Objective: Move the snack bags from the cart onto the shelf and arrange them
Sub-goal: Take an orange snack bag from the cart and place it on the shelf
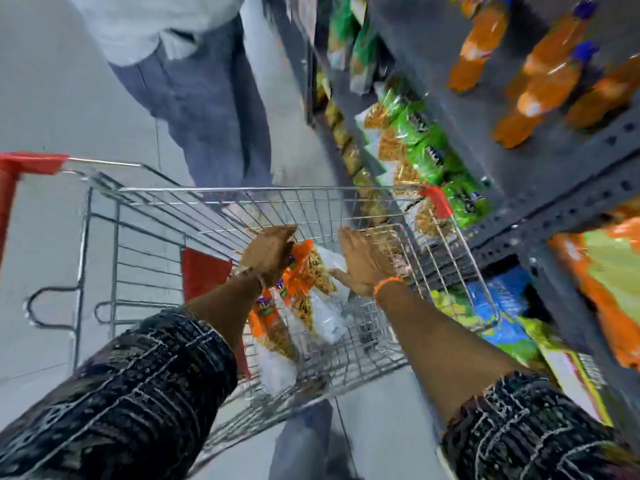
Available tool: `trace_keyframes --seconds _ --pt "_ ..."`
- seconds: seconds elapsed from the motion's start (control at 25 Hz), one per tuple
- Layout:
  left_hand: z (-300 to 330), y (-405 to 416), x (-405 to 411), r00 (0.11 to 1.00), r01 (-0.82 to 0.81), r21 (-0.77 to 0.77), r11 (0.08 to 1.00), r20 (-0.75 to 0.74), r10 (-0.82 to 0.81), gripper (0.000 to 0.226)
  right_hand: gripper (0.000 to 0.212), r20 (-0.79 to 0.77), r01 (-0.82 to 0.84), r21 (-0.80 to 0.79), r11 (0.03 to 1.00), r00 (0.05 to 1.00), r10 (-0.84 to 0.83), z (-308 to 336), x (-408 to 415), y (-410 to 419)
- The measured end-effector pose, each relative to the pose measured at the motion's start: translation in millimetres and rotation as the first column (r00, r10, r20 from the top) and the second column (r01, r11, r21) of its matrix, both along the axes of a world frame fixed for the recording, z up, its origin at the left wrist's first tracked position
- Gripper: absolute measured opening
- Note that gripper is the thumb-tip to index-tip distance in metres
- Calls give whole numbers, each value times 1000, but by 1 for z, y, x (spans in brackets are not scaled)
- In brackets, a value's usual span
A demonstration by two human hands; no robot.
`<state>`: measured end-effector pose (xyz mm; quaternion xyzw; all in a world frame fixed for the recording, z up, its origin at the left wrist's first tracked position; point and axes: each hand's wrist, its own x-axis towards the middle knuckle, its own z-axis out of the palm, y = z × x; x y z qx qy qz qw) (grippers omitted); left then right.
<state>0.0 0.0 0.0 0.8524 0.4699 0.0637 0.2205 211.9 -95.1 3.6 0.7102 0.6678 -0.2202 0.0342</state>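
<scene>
Orange snack bags [304,271] lie in a heap inside the wire shopping cart [214,206]. My left hand [270,251] reaches down into the cart and is closed on the top of one orange bag. Beside it, my right hand [363,261] hovers over the bags with flat, spread fingers and holds nothing. To the right runs the dark metal shelf [540,188], where green snack bags [419,140] stand in a row. The frame is blurred by motion.
Another person in jeans [207,98] stands just beyond the cart's far end. Orange drink bottles [540,64] fill the upper shelf. More bright packets [498,306] sit on the lower shelf behind the cart's right side. Grey floor lies to the left.
</scene>
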Motion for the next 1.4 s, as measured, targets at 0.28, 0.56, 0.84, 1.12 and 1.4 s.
trace_keyframes --seconds 0.28,0.56,0.84,1.12,1.4 --pt "-72 37 16 948 231 -42 972 -217 -234 38 90 -24 88 -264 961 995 -98 -92 -7 55" --pt "-79 52 34 865 214 40 976 -472 -170 19 101 48 112 -324 939 994 -102 -123 -8 72" --pt "-18 34 40 942 263 218 940 -269 -202 25 87 -46 218 -187 958 972 -231 -79 12 25" --pt "54 -44 53 633 -560 -3 829 644 430 60 70 -319 489 -52 871 818 -478 30 50 -50" --pt "138 -46 114 226 180 -851 494 524 821 20 65 -651 696 2 718 546 -527 131 82 -116"
